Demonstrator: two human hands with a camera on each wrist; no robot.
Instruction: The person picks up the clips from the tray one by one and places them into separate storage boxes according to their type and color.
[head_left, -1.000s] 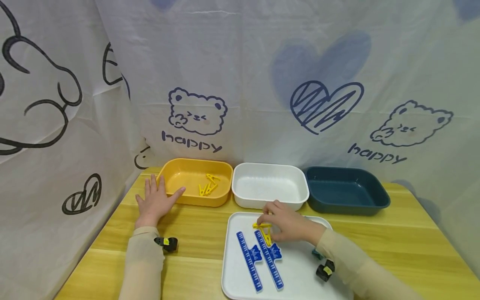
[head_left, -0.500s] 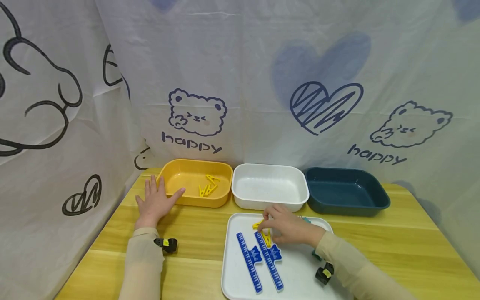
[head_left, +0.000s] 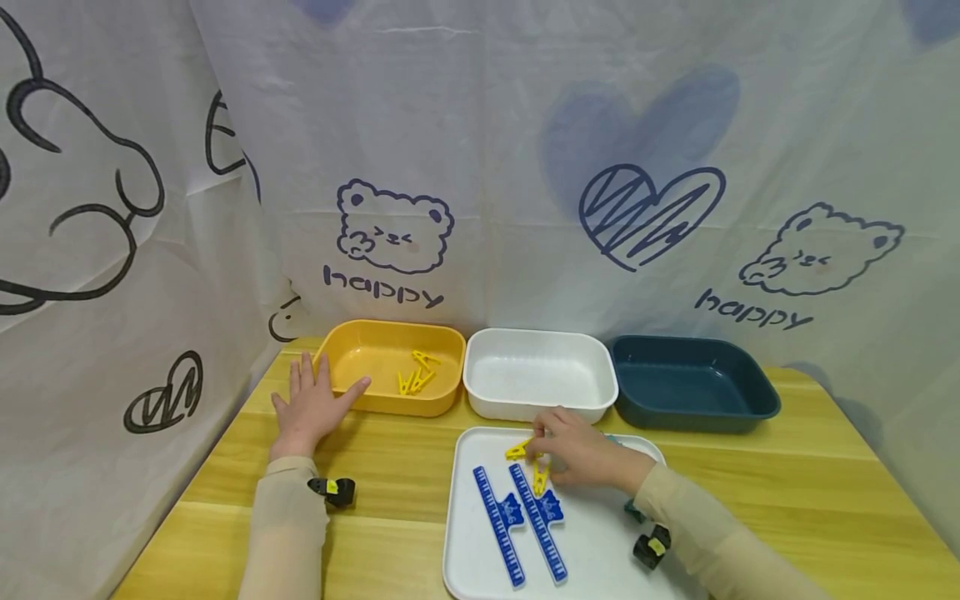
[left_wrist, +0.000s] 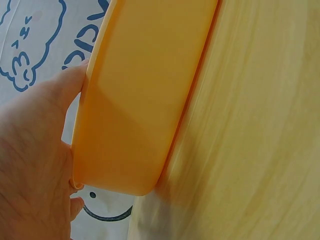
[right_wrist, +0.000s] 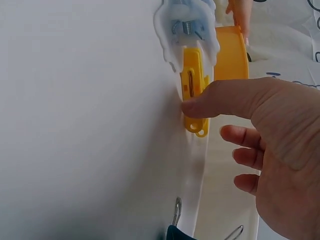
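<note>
Yellow clip (head_left: 541, 481) in a narrow grip at the white tray (head_left: 600, 558)

Pale wood grain runs across the table (head_left: 390, 492) in the lower half of the head view. Behind it hangs a white sheet (head_left: 510, 267), printed with bears, hearts and the word "happy". Near the table's far edge, left to right, stand a yellow bin (head_left: 405, 406) with a few small clips (head_left: 423, 380) inside, a white bin (head_left: 498, 406) and a dark teal bin (head_left: 690, 419).

At lower centre, the right hand (head_left: 579, 452) pinches the yellow clip, just beside the upper part of a blue clip (head_left: 537, 525). At centre left, the left hand (head_left: 310, 413) is spread wide, touching the yellow bin's rim.

The right index fingertip is hidden in the right wrist view, and whether the held clip touches the tray cannot be told. The frame's bottom cuts off the tray; the right sleeve (head_left: 720, 529) covers part of a teal piece (head_left: 633, 510).
</note>
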